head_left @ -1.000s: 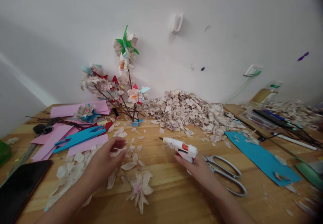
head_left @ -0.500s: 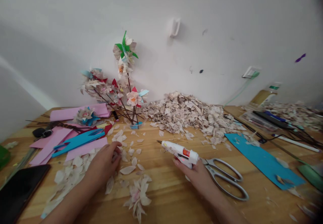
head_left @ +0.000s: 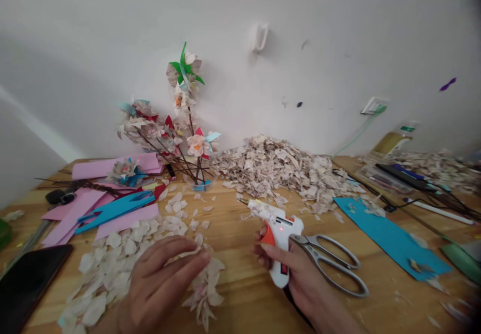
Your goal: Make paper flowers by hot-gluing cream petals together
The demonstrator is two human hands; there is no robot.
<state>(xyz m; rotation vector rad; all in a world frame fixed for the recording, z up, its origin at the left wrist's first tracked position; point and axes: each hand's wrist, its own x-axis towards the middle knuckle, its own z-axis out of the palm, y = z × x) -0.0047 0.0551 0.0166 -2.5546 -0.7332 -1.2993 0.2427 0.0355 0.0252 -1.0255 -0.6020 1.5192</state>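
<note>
My right hand (head_left: 289,264) is wrapped round the handle of a white hot glue gun (head_left: 276,223) with an orange trigger, its nozzle pointing up and left. A small red light glows on its body. My left hand (head_left: 161,279) is closed with fingertips together, and a pale dried petal (head_left: 198,241) shows at them. Just below those fingertips a pale flower (head_left: 206,294) made of petals lies on the table, partly covered by the hand. Loose petals (head_left: 112,241) are spread behind and left of my left hand. Grey-handled scissors (head_left: 334,259) lie beside the glue gun, their blades hidden.
Petal flowers on twigs (head_left: 197,146) stand at the back left, near a large heap of petals (head_left: 278,166). Pink paper (head_left: 116,166) and blue strips (head_left: 116,211) lie left, with a phone (head_left: 33,279) in front. A blue sheet (head_left: 391,238) lies right.
My left hand has moved right and nearer me, over the flower, and its fingers have come together. My right hand has turned the glue gun upright and now grips its handle and trigger.
</note>
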